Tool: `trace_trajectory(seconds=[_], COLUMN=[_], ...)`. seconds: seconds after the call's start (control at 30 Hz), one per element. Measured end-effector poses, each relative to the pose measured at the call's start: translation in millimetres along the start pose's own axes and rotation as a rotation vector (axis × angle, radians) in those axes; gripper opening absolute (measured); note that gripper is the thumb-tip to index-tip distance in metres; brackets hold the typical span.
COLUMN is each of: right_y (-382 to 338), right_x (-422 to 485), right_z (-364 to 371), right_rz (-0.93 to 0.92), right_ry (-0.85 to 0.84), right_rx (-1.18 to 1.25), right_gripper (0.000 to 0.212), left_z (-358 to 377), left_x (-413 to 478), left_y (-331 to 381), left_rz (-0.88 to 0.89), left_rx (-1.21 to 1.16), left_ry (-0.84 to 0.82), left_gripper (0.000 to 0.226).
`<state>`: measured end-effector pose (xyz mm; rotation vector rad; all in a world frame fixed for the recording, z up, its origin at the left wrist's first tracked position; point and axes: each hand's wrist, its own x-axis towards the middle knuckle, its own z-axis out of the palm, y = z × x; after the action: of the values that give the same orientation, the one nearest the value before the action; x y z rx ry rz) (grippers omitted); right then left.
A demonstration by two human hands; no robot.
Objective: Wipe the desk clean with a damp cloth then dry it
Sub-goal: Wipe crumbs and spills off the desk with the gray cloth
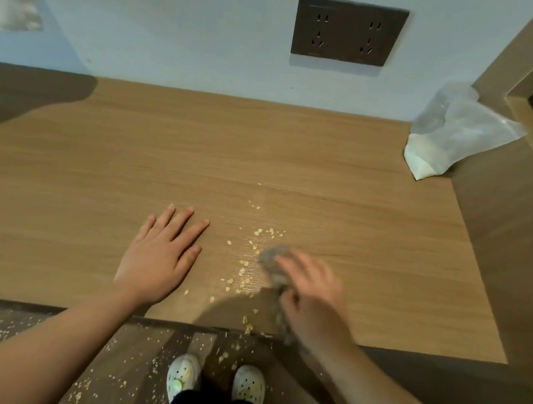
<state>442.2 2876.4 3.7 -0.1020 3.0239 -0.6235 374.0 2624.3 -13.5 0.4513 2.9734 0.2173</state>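
The cloth (275,260) is lying bunched on the tabletop (199,152), right of centre and near the front edge. It is grey, with a tail trailing back toward that edge. The right hand (310,297) is gripping it with fingers curled over the bunch. Flakes (247,264) are lying scattered just left of the cloth, thinning toward the wall and reaching the front edge. The left hand (158,257) is resting flat on the tabletop, fingers straight and spread, holding nothing and sitting apart from the flakes. A bag (455,133) is sitting in the far right corner, well apart from the cloth.

Judgement: the damp wipe is looking to be the step in hand, and drying is not yet starting.

Risks:
- A stroke toward the front edge is likely to be tipping flakes onto the floor (24,342), which is already carrying many of them around the shoes (183,375).
- A wet cloth pressing on loose flakes is likely to be smearing them rather than gathering them.

Limits of view:
- Cloth and right hand are blurring, so exact finger placement is not showing.
- Whether the cloth is damp cannot be told.
- No second cloth is appearing in view.
- Shadow is covering the far left of the tabletop.
- The contents of the bag are unclear.
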Motion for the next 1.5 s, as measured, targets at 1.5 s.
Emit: trace_trajectory(seconds=[1.5], right_y=[-31.9], right_x=[149.9], right_z=[8.8], right_rz=[-0.175], right_ry=[-0.001], right_rx=[-0.021], right_gripper=[0.044], left_z=[2.4], left_x=[2.1], left_y=[-21.6], left_rz=[-0.119], left_rx=[0.048], left_ry=[0.028], left_gripper=[0.062])
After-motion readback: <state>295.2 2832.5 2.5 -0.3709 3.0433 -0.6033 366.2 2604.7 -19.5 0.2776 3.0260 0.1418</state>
